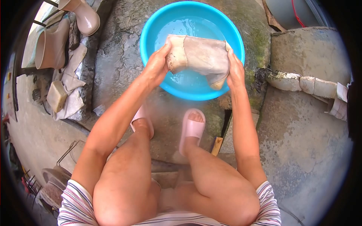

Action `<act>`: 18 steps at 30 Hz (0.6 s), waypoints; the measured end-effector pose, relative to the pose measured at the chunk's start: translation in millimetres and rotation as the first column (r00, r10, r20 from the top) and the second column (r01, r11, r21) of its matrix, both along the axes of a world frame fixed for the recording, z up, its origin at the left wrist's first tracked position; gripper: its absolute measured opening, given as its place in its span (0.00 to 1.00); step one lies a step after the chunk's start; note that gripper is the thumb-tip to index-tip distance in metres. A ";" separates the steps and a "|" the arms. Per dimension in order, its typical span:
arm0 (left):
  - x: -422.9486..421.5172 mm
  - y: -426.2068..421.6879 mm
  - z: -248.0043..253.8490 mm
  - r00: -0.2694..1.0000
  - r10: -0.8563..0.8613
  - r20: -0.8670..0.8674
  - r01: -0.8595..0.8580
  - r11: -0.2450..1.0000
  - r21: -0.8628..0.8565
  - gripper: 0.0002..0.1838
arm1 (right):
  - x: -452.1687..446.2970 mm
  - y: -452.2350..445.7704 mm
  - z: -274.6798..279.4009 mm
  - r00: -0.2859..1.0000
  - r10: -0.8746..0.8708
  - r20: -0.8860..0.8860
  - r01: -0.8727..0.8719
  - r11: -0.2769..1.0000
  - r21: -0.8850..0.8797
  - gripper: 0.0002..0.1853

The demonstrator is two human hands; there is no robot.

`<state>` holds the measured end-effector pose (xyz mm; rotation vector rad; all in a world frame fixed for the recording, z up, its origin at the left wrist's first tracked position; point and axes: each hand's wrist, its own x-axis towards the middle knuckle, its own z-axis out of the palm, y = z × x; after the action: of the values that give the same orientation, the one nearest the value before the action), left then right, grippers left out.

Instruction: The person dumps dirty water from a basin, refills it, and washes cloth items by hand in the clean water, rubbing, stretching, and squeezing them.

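Note:
Both hands hold a damp, beige and greyish cloth piece [205,54] stretched sideways above a blue plastic basin [145,41]. It has a seam near its left end, and a tan corner hangs down at the right; its exact kind is unclear. My left hand [158,66] grips the left end, with the fingers partly hidden behind it. At the right end, my right hand [235,70] is closed on the edge. Bluish water [186,28] lies in the basin below.
Beige rubber boots [52,44], cloth scraps [74,64] and a soap-like block [56,96] are at the left. A whitish pipe [301,83] runs along the right. Near my pink slippers [194,128] lies a wood piece [217,146].

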<state>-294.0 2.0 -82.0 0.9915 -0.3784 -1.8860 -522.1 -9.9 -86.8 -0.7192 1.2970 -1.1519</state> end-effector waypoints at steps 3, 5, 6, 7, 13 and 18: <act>-0.5 0.2 0.3 1.000 -0.011 -0.011 0.011 1.000 -0.004 0.23 | -3.7 1.0 -2.7 1.000 0.011 -0.027 -0.010 1.000 0.022 0.21; -1.8 0.4 1.4 0.999 -0.024 -0.029 0.024 1.000 0.001 0.23 | -3.3 0.3 -6.7 0.988 0.015 -0.156 -0.010 0.999 0.035 0.19; -3.3 1.3 2.7 0.998 -0.018 -0.055 0.018 1.000 0.007 0.23 | -2.8 0.2 -7.9 0.959 0.021 -0.282 -0.008 0.999 0.048 0.16; -4.6 2.2 4.0 0.997 -0.011 -0.080 0.012 1.000 0.014 0.23 | -2.4 1.3 -9.1 0.959 0.022 -0.283 -0.009 0.999 0.048 0.16; -14.0 8.9 -0.9 0.999 -0.044 -0.032 0.044 0.999 0.012 0.21 | 59.4 26.5 35.8 0.873 0.127 -0.471 -0.263 0.936 -0.235 0.06; -11.4 9.5 7.1 0.995 -0.098 0.013 0.098 0.995 -0.016 0.18 | 74.7 29.1 42.5 0.754 0.162 -0.636 -0.460 0.822 -0.336 0.08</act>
<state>-305.4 11.5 -75.0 0.9896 -0.4568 -1.9624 -447.4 19.2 -44.3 -1.7171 1.3079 -0.9924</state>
